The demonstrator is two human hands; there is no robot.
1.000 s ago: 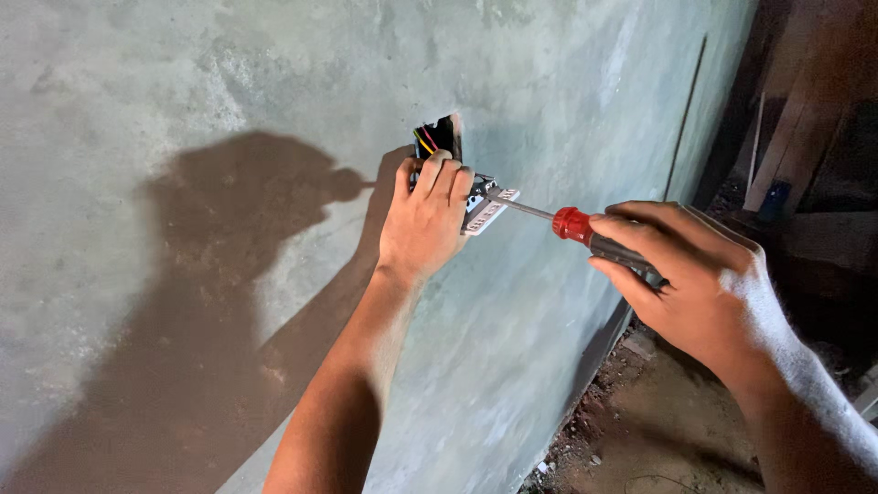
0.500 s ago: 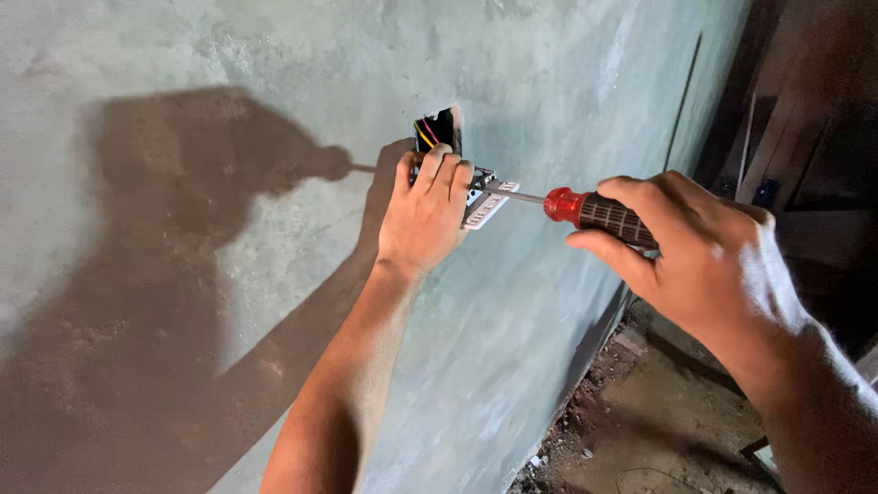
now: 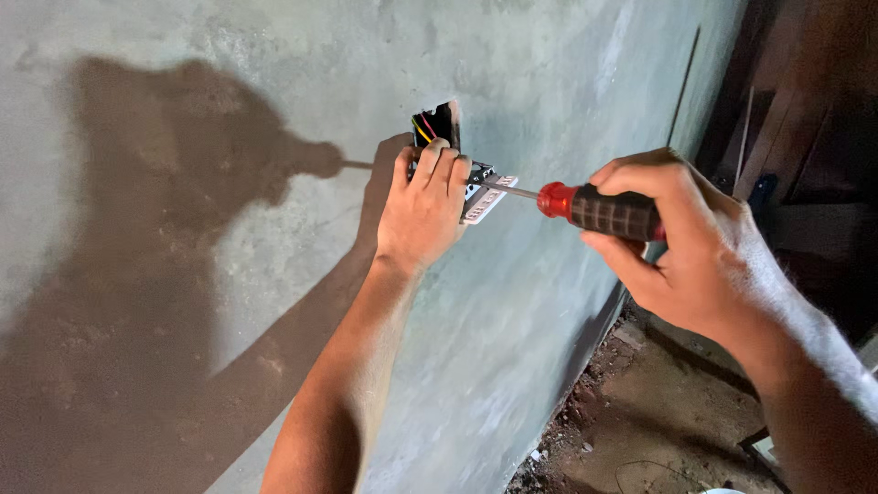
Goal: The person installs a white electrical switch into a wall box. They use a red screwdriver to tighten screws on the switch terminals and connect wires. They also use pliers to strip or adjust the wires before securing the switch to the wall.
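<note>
Head view: ribbed red-black screwdriver (image 3: 594,207), rough plaster wall (image 3: 229,183).

No packages, signs or screens show anywhere around the fingers. Nothing near either hand carries a label that can be made out.

A: Single head-worn view. It looks forward and somewhat down along a grey-green plastered wall (image 3: 229,73), which runs obliquely from the near left to the far right.

B: How near?

A: Close, within arm's reach. Both forearms enter from the bottom edge; the left hand (image 3: 422,209) sits mid-frame and the right hand (image 3: 681,242) to its right.

B: Anything beyond the wall?

A: Dirt floor (image 3: 658,412) at lower right, dark timber (image 3: 805,110) at upper right. There is no second view to overlap with.
</note>
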